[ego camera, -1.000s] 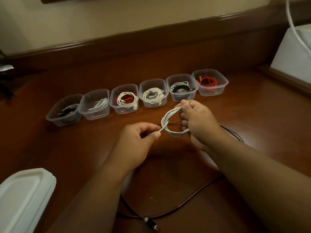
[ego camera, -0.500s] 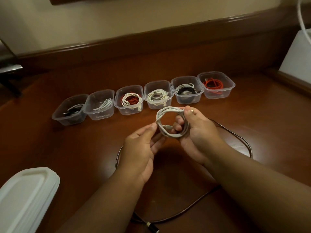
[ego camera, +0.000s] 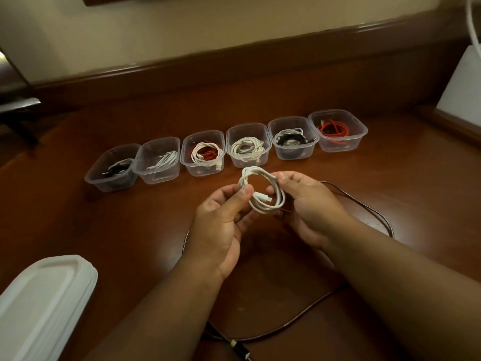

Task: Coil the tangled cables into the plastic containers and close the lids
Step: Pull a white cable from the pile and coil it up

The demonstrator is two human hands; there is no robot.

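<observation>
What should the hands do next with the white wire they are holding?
Probably lower the white coil into a container in the open row, perhaps the one with only a small white cable. The coil looks fully wound, with its plug end tucked in, and the left hand and right hand pinch it from opposite sides above the table.

Six clear plastic containers [ego camera: 249, 145], all lidless, each holding cable. One white coiled cable [ego camera: 261, 190] outside the containers. One dark thin cable [ego camera: 299, 323] on the brown wooden table [ego camera: 104, 230]. One stack of white plastic lids [ego camera: 39, 306]. Two hands: left hand [ego camera: 221, 225], right hand [ego camera: 309, 207].
</observation>
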